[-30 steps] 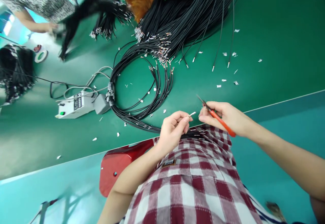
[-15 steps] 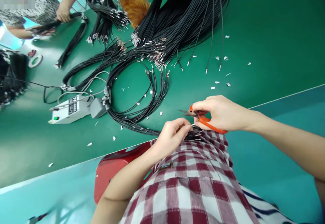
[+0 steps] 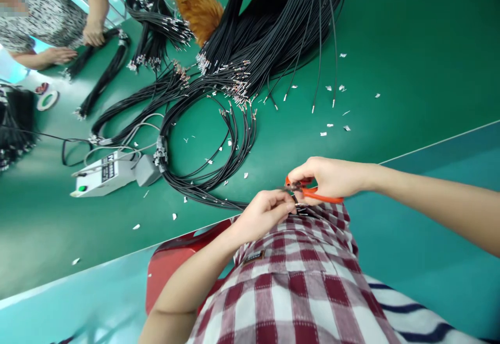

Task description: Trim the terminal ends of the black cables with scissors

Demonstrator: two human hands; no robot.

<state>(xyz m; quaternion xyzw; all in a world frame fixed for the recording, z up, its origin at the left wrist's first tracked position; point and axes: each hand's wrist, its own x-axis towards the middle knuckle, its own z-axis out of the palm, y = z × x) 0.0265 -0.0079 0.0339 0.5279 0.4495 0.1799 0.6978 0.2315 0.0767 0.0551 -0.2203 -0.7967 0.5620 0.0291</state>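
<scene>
My left hand (image 3: 265,213) pinches the end of a thin black cable at the near edge of the green table (image 3: 410,47); the cable's end is mostly hidden by my fingers. My right hand (image 3: 332,177) grips orange-handled scissors (image 3: 312,192), whose blades point left and meet my left fingertips. Both hands hover just above my red-checked shirt (image 3: 297,281). A coiled bundle of black cables (image 3: 207,146) with metal terminals lies on the table just beyond my hands.
A large heap of black cables (image 3: 273,26) fills the table's far middle. A white control box (image 3: 103,172) sits at the left. Small metal offcuts (image 3: 332,125) are scattered about. A person (image 3: 50,16) handles cable bundles at the far left. A red stool (image 3: 175,260) is below me.
My right hand has come left and down with the scissors, so the blades now meet my left fingertips. The view has shifted slightly. The other person has taken up a cable bundle.
</scene>
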